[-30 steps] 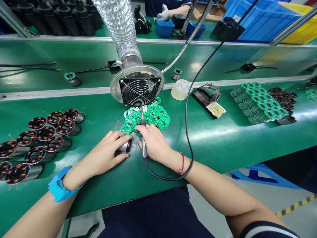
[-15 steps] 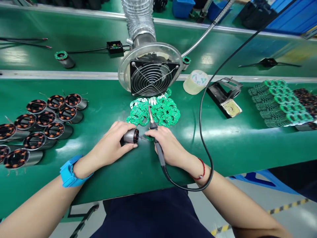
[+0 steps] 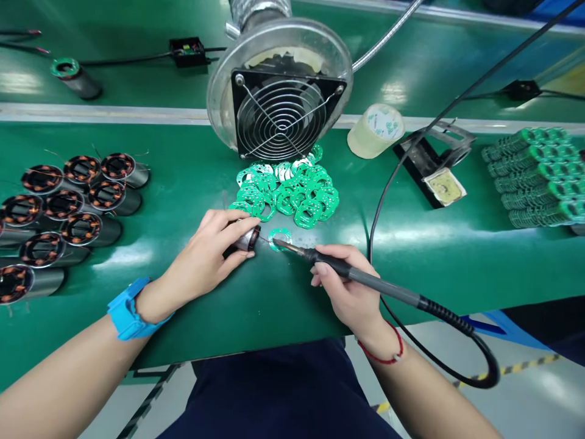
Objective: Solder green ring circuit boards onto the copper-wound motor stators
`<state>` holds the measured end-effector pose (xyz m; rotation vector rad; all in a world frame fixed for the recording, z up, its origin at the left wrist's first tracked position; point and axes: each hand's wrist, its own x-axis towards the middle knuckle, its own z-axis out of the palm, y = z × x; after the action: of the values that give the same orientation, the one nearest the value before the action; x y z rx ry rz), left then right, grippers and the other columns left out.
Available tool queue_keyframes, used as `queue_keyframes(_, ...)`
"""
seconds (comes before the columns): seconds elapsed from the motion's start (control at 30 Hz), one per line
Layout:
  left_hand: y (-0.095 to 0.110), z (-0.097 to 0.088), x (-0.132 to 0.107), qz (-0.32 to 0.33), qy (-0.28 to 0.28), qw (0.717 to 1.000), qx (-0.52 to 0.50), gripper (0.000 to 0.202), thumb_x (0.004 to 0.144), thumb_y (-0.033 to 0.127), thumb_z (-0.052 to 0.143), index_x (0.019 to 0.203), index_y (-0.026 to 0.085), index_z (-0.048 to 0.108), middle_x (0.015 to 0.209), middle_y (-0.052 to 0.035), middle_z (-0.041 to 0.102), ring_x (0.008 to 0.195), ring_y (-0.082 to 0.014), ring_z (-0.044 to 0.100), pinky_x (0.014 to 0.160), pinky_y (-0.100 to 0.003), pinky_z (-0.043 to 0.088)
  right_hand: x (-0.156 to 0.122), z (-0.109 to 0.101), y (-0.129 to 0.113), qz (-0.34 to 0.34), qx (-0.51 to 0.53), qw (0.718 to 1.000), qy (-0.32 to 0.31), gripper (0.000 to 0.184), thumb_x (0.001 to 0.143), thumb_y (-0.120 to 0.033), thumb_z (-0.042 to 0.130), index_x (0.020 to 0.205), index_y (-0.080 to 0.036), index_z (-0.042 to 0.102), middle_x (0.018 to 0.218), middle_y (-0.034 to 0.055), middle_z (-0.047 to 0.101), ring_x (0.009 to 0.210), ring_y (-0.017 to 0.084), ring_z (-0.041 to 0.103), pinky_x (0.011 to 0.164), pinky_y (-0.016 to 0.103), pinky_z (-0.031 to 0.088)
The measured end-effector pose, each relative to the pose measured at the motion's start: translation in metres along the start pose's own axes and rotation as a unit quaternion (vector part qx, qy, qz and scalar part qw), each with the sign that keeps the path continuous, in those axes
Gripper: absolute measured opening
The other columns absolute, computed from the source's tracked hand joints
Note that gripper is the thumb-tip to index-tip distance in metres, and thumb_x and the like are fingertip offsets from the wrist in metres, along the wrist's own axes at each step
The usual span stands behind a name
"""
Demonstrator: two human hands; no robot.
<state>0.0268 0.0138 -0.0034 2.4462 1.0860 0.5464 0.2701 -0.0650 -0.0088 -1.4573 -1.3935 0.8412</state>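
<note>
My left hand (image 3: pixel 208 256) is closed round a small motor stator (image 3: pixel 248 238) lying on its side on the green bench (image 3: pixel 183 305). My right hand (image 3: pixel 347 286) grips a soldering iron (image 3: pixel 365 280) like a pen. Its tip rests at a single green ring-shaped circuit board (image 3: pixel 280 238) just right of the stator. A pile of the same green boards (image 3: pixel 287 192) lies just beyond. The iron's black cable (image 3: pixel 484 360) loops off the bench edge to the right.
A fume extractor fan (image 3: pixel 278 103) stands behind the pile. Several copper-wound stators (image 3: pixel 68 213) lie at the left. Rows of stators with boards fitted (image 3: pixel 534 177) lie at the right, next to a soldering iron stand (image 3: pixel 434 164) and a tape roll (image 3: pixel 375 130).
My right hand swung the soldering iron from upright to nearly flat, tip now at the single board by the stator. The camera moved closer and lower.
</note>
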Motion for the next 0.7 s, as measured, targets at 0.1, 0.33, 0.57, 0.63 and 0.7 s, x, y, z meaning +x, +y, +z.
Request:
queue_keyframes(0.1,-0.0013,0.0010,0.0009,0.004,0.001,1.000,0.008,0.034,0.096,0.020,0.057,0.130,0.015,0.057,0.126,-0.0158,0.061,0.115,-0.0301,0.055,0.097,-0.049,0.048,-0.0001,0.0023,0.0025,0.023,0.020,0.999,-0.022,0.012,0.089,-0.028,0.066,0.100,-0.023,0.065,0.064,-0.0049,0.069,0.050,0.013,0.065,0.051,0.026,0.053)
queue_keyframes(0.33,-0.0017,0.0027,0.0019,0.031,0.015,0.998,0.048,0.032,0.095,0.018,0.056,0.127,0.013,0.059,0.124,-0.0182,0.061,0.112,-0.0330,0.057,0.094,-0.051,0.049,-0.0006,0.0014,0.0023,0.017,0.010,1.000,-0.017,0.013,0.089,-0.028,0.066,0.102,-0.024,0.065,0.066,-0.0046,0.071,0.051,0.012,0.066,0.052,0.026,0.054)
queue_keyframes(0.57,-0.0034,0.0040,0.0007,0.026,0.019,0.997,0.066,0.032,0.096,0.020,0.053,0.128,0.018,0.058,0.125,-0.0157,0.062,0.115,-0.0335,0.058,0.096,-0.053,0.048,-0.0002,0.0019,0.0004,-0.029,-0.028,0.999,-0.016,0.013,0.088,-0.026,0.065,0.100,-0.023,0.066,0.076,0.0000,0.073,0.062,0.016,0.071,0.058,0.029,0.058)
queue_keyframes(0.63,-0.0035,0.0040,0.0005,0.022,0.021,0.997,0.065,0.032,0.096,0.021,0.053,0.128,0.020,0.058,0.126,-0.0149,0.062,0.116,-0.0334,0.058,0.097,-0.053,0.048,0.0000,0.0019,-0.0004,-0.037,-0.034,0.999,-0.016,0.013,0.088,-0.025,0.065,0.101,-0.023,0.065,0.078,0.0005,0.073,0.064,0.016,0.072,0.060,0.029,0.059)
queue_keyframes(0.7,-0.0036,0.0039,0.0003,0.018,0.024,0.998,0.063,0.033,0.096,0.021,0.053,0.128,0.022,0.059,0.127,-0.0140,0.062,0.117,-0.0333,0.058,0.097,-0.054,0.047,0.0002,0.0017,-0.0012,-0.041,-0.040,0.998,-0.022,0.012,0.088,-0.025,0.064,0.101,-0.023,0.065,0.077,0.0007,0.074,0.064,0.016,0.072,0.060,0.030,0.060)
